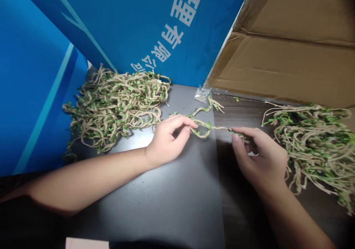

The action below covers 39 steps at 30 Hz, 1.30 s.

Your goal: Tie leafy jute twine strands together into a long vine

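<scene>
Two surfaces show side by side, a grey mat (180, 197) and dark wood-grain tabletop (241, 110), backed by blue panels (111, 19) and cardboard (291, 64). Across their border a leafy twine strand (220, 128) stretches left to right, looped beside the left hand (168, 140), which pinches it; the right hand (260, 156) pinches it farther right, both forearms angling inward.

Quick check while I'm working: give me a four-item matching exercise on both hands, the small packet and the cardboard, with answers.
1. Left hand
2. Right hand
3. Clear packet
4. Cardboard

A. At the foot of the blue panel
B. Brown, upright
C. At the leafy cord's loop
D. Over the dark wood-grain surface

Pairs: 1-C, 2-D, 3-A, 4-B
</scene>
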### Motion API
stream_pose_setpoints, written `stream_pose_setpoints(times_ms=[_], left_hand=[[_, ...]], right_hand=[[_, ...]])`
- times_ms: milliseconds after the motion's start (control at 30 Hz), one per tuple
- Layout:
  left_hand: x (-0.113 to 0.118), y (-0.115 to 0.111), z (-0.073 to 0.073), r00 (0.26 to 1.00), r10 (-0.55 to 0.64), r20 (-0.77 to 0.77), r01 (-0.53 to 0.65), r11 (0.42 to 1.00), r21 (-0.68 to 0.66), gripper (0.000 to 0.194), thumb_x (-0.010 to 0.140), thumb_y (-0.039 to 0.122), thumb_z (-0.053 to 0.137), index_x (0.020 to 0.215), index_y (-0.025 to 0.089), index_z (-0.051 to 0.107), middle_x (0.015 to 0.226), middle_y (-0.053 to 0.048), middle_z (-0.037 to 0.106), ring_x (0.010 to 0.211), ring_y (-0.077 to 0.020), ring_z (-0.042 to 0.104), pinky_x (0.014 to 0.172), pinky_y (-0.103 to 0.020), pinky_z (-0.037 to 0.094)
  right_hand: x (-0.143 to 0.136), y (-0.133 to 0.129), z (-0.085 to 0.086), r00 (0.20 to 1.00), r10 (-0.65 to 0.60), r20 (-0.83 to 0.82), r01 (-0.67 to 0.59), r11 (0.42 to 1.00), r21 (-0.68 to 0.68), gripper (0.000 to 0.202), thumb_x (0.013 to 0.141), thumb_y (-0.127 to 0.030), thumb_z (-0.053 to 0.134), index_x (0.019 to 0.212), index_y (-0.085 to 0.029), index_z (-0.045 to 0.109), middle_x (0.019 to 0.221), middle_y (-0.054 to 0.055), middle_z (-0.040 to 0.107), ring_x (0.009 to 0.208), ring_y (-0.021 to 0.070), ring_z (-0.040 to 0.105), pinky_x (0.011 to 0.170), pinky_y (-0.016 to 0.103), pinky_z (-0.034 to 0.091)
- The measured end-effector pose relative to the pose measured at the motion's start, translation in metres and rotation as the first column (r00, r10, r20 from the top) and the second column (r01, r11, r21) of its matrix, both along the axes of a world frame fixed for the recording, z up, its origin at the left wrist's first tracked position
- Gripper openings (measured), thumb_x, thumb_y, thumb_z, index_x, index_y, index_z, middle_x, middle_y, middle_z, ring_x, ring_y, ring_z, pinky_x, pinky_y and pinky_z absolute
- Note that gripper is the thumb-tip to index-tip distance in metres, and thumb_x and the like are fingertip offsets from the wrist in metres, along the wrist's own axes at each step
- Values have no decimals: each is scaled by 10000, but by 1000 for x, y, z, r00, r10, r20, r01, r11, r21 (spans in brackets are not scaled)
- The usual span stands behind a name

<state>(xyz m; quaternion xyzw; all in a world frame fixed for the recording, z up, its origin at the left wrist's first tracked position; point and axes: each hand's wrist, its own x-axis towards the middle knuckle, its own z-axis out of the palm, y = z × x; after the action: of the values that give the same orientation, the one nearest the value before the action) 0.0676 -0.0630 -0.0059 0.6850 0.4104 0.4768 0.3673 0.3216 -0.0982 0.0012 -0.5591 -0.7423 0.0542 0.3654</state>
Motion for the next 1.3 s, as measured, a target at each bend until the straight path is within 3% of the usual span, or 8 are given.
stream_pose_setpoints(times_ms=[133, 333, 467, 600, 700, 900, 1133, 1300], left_hand=[[1, 2, 4, 1000, 0, -10, 1, 994, 111, 146, 962, 118, 646, 1049, 167, 752, 1089, -75, 777, 1021, -178, 727, 943, -315, 568], [0, 1, 1, 999, 11, -46, -2, 984, 178, 251, 933, -3, 577, 975, 180, 743, 1011, -33, 768, 1000, -141, 727, 956, -290, 566], [0, 1, 2, 997, 25, -69, -14, 988, 155, 205, 943, 54, 559, 916, 182, 717, 1046, -68, 758, 1079, -194, 717, 1030, -393, 548], [0, 2, 4, 981, 45, -189, -19, 991, 134, 148, 959, 114, 578, 915, 199, 691, 1082, -38, 787, 1057, -212, 704, 1149, -495, 416], [0, 1, 3, 970, 72, -231, -48, 993, 110, 113, 960, 137, 600, 981, 198, 693, 1076, -42, 767, 1055, -215, 665, 1040, -436, 467], [-1, -3, -2, 989, -26, -145, 35, 997, 64, 124, 967, 165, 626, 1082, 174, 670, 1089, -59, 625, 676, -80, 535, 674, -252, 505], [2, -5, -1, 922, -311, -231, 336, 939, 77, 75, 977, 237, 645, 1003, 166, 647, 876, -30, 615, 716, -114, 565, 686, -256, 492], [4, -3, -1, 936, -223, -274, 233, 972, 5, 88, 983, 253, 619, 975, 165, 626, 895, -40, 623, 822, -153, 587, 767, -296, 491]], right_hand=[[1, 4, -2, 995, -12, 102, 7, 999, 52, 186, 964, -209, 671, 1145, -214, 714, 891, 28, 717, 676, 138, 565, 691, 316, 470], [3, 3, -2, 995, 31, 91, -34, 999, 27, 214, 964, -176, 634, 1165, -211, 696, 927, 44, 727, 734, 171, 580, 744, 357, 474], [2, 3, -2, 996, 63, 62, -64, 998, 14, 243, 971, -154, 602, 1187, -223, 689, 969, 63, 741, 769, 191, 618, 761, 382, 482], [-1, 3, -2, 995, 83, 47, -84, 996, 13, 278, 965, -152, 619, 1222, -233, 684, 971, 56, 746, 749, 187, 631, 753, 375, 503], [-1, 2, -3, 993, 97, 63, -98, 995, 17, 311, 959, -161, 641, 1261, -225, 674, 993, 57, 746, 749, 180, 639, 754, 358, 520], [-4, 0, -5, 985, 154, 73, -154, 988, -10, 415, 961, -188, 660, 1373, -232, 626, 947, 44, 738, 693, 171, 618, 687, 337, 519], [-24, -2, -17, 941, 339, 23, -336, 939, -65, 534, 980, -164, 633, 1494, -247, 514, 976, 54, 756, 706, 179, 625, 654, 329, 516], [-34, -1, -19, 910, 413, -39, -415, 905, -92, 559, 998, -127, 571, 1535, -247, 471, 1174, 102, 764, 874, 218, 719, 714, 351, 569]])
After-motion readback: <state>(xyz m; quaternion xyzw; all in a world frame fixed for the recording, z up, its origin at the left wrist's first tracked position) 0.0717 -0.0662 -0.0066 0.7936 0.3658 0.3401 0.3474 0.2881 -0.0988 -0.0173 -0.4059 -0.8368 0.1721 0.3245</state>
